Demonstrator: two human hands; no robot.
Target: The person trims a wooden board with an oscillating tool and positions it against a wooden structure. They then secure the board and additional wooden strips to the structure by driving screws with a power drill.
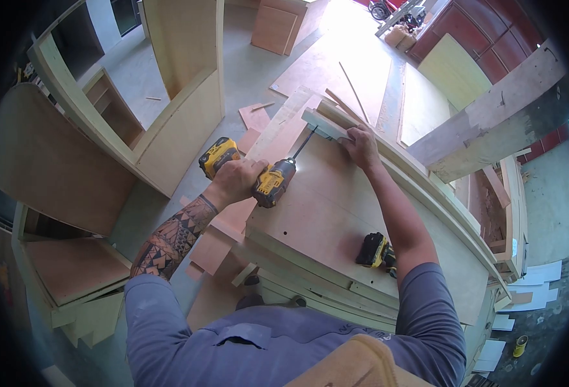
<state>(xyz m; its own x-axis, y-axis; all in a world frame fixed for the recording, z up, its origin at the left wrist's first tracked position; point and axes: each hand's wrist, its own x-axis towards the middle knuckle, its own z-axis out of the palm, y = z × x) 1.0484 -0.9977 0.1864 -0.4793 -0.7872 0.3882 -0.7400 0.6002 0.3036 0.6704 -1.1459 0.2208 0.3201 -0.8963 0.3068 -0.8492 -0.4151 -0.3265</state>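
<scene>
My left hand [238,181] grips a yellow and black cordless drill [258,175]. Its long bit points up and right into a small pale wood block [323,125]. My right hand [362,146] presses that block down against the top edge of a plywood panel [336,213]. The panel lies flat on a stack of pale green-edged boards. A second yellow and black power tool [375,251] rests on the panel beside my right forearm.
Cabinet carcasses [104,109] stand at the left on the concrete floor. Plywood offcuts [255,117] lie on the floor above the drill. A thick timber beam [490,122] crosses at the right. A curved trim strip [426,187] runs along the panel's right edge.
</scene>
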